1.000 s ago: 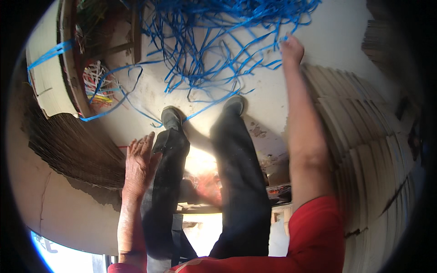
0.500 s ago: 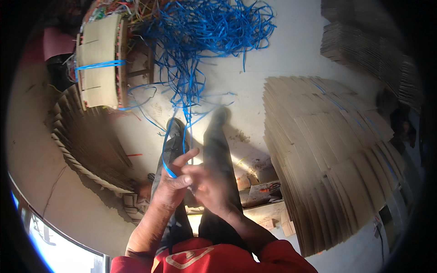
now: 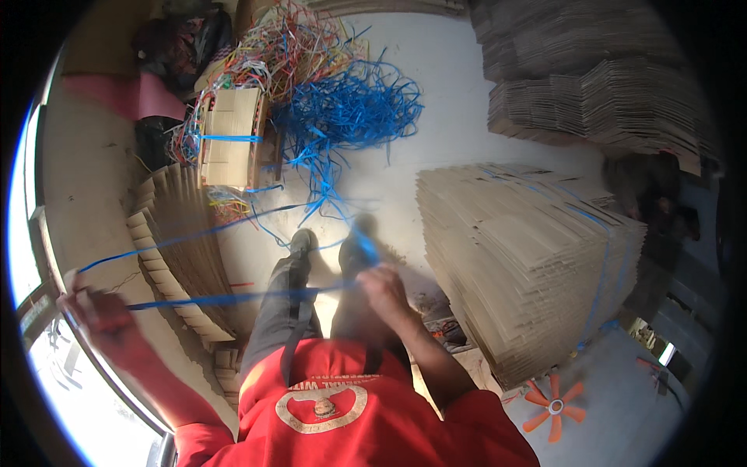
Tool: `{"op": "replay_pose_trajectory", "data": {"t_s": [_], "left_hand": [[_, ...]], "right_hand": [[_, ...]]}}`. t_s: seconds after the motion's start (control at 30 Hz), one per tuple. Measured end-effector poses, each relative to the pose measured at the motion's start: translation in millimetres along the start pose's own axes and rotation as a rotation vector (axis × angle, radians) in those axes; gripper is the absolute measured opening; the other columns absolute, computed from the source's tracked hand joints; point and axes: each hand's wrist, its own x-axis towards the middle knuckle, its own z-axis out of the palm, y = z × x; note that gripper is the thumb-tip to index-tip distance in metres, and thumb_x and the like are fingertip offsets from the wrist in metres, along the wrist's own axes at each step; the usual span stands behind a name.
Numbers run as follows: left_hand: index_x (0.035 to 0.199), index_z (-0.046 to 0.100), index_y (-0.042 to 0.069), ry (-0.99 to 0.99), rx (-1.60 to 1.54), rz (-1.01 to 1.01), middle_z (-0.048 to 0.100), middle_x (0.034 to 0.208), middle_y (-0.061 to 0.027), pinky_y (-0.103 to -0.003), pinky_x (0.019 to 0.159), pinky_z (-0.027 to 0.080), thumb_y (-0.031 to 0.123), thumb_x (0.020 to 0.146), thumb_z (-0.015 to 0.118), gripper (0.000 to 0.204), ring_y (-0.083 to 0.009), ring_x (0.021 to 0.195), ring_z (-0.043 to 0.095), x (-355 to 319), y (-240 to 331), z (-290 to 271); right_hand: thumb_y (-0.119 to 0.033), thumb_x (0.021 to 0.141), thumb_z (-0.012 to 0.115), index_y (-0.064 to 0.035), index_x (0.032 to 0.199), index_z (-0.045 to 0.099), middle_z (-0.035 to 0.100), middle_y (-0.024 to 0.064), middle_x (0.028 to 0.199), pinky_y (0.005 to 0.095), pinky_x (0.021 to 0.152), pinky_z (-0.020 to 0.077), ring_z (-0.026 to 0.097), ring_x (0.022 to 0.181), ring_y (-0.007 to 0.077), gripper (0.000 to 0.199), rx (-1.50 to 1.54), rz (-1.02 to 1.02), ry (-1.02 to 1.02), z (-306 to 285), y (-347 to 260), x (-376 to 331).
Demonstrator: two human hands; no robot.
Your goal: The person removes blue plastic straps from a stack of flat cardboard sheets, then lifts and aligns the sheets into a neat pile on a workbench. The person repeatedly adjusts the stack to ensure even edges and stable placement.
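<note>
Blue strap (image 3: 233, 298) spans left hand (image 3: 97, 313), right hand (image 3: 384, 289); flattened cartons (image 3: 513, 257) stacked.

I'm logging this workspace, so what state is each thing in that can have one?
Flat blue plastic strap, foreground: stretched nearly straight.
Bare left hand: blurred, grip unclear.
Bare right hand: closed on that strap.
Blue plastic strapping heap: loose, tangled.
Multicoloured strip heap: tangled.
Tan cardboard bundle, upper left: blue band across.
Large tan cardboard stack, right: blue lines across.
Orange-bladed fan: apparently still.
</note>
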Motion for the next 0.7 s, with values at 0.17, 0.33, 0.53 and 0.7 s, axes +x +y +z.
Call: {"op": "replay_pose_trajectory", "data": {"t_s": [0.17, 0.33, 0.53, 0.7], "left_hand": [[0.119, 0.049, -0.011, 0.656, 1.418, 0.529, 0.051, 0.082, -0.0074, -0.031, 0.082, 0.046, 0.013, 0.098, 0.046, 0.031, -0.0184, 0.079, 0.050, 4.2, 111.1, -42.2], [0.118, 0.049, -0.011, 0.810, 0.960, 0.517, 0.057, 0.124, -0.0208, -0.036, 0.095, 0.050, 0.001, 0.098, 0.040, 0.025, -0.0295, 0.114, 0.058, 11.2, 180.4, -92.6], [0.123, 0.051, -0.007, 0.836, 0.782, 0.499, 0.054, 0.126, -0.0172, -0.032, 0.090, 0.049, 0.004, 0.098, 0.041, 0.029, -0.0245, 0.110, 0.056, 25.1, 193.3, -210.2], [0.121, 0.056, -0.004, 0.754, 0.736, 0.527, 0.058, 0.117, -0.0113, -0.027, 0.083, 0.047, 0.013, 0.097, 0.048, 0.030, -0.0172, 0.101, 0.056, 63.0, 201.6, -262.2]], "right_hand": [[0.003, 0.072, 0.056, -0.0075, 0.080, 0.063, 0.063, 0.0164, 0.075, 0.0443, 0.067, 0.0478, 0.061, 0.076, 0.0385, 0.016, -0.321, 0.368, 0.025, -21.3, 42.9, -11.0], [0.002, 0.079, 0.060, -0.0003, 0.089, 0.063, 0.064, 0.0100, 0.070, 0.0320, 0.054, 0.0518, 0.062, 0.059, 0.0185, 0.011, 0.346, 0.634, 0.436, -35.1, 109.9, -22.8], [-0.003, 0.086, 0.061, 0.0001, 0.094, 0.060, 0.064, 0.0091, 0.076, 0.0289, 0.050, 0.0532, 0.062, 0.060, 0.0169, 0.009, 0.776, 0.602, 0.814, -126.4, 6.2, -5.7], [-0.002, 0.088, 0.059, -0.0004, 0.092, 0.060, 0.064, 0.0110, 0.074, 0.0288, 0.051, 0.0559, 0.063, 0.059, 0.0170, 0.004, 0.657, 0.538, 1.177, -188.0, -42.9, -52.7]]}}
